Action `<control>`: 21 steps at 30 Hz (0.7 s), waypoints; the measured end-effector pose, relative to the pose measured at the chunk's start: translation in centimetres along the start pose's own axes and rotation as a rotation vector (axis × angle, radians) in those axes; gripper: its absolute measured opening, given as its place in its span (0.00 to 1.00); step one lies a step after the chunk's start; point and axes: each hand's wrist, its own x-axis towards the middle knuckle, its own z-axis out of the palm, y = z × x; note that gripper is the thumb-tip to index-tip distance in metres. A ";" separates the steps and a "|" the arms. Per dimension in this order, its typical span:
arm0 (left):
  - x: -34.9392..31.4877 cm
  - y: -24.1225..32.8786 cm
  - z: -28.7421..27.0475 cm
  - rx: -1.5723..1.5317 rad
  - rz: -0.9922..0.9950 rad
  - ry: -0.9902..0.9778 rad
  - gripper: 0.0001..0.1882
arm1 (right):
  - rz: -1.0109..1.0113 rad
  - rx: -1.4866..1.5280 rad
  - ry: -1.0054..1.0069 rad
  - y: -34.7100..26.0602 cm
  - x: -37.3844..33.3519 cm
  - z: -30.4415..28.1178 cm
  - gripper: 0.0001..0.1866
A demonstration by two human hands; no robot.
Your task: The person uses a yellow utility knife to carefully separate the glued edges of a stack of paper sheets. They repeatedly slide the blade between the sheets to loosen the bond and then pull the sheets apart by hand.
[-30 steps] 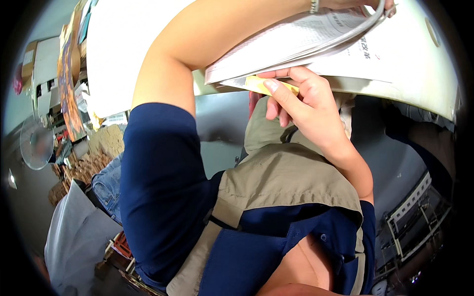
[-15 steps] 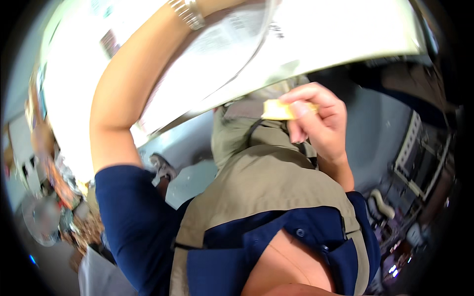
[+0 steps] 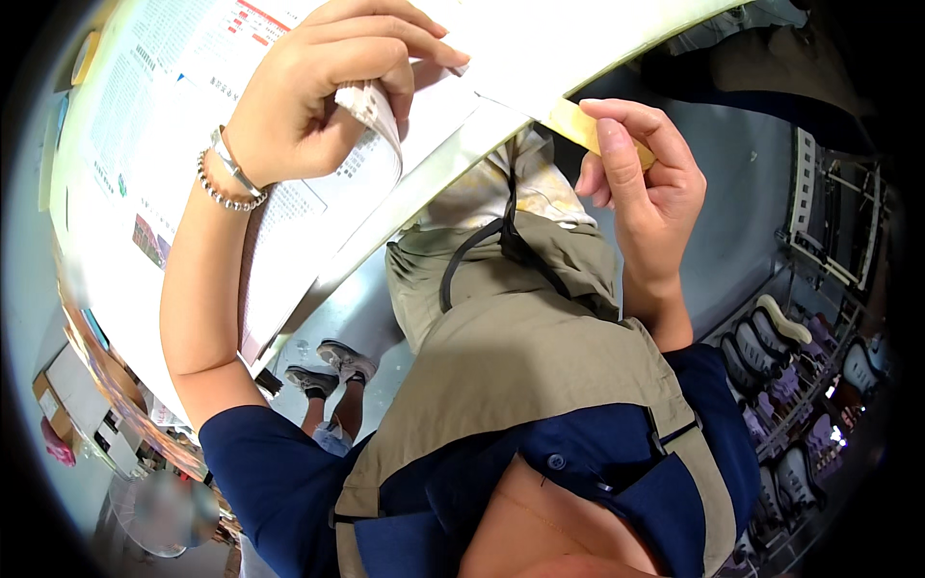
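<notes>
My left hand (image 3: 328,91), a bracelet on its wrist, rests over the printed paper (image 3: 125,106) that covers the table. Its fingers are bent round a curled-up corner of a printed sheet (image 3: 381,120). A small pale edge shows at the fingertips, too small to name. To the right, just past the table's near edge, my right hand (image 3: 646,183) pinches a flat yellow strip (image 3: 573,123) between thumb and fingers. The strip's far end reaches up to the table edge. What the strip is made of, I cannot tell.
The pale table edge (image 3: 453,154) runs slantwise before my apron (image 3: 540,356). Another person's shoes (image 3: 342,358) stand on the floor beyond my left arm. At right is a metal rack (image 3: 829,250) with several shoe-shaped items (image 3: 761,347). A yellow roll (image 3: 87,56) lies at the far left.
My left hand, out of view at the top before, now shows over the paper, bent round the curled sheet. My right hand still pinches the yellow strip. The whole view has shifted.
</notes>
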 end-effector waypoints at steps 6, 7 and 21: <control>-0.1 0.5 -0.5 0.044 -0.016 0.007 0.08 | 0.007 -0.016 0.009 -0.2 0.2 -0.1 0.08; -0.1 0.5 -0.7 0.055 -0.011 0.006 0.09 | 0.009 -0.014 0.013 -0.4 0.2 -0.2 0.08; -0.4 0.6 -0.8 0.047 0.060 0.132 0.13 | 0.019 0.019 -0.041 -0.6 0.3 -0.4 0.07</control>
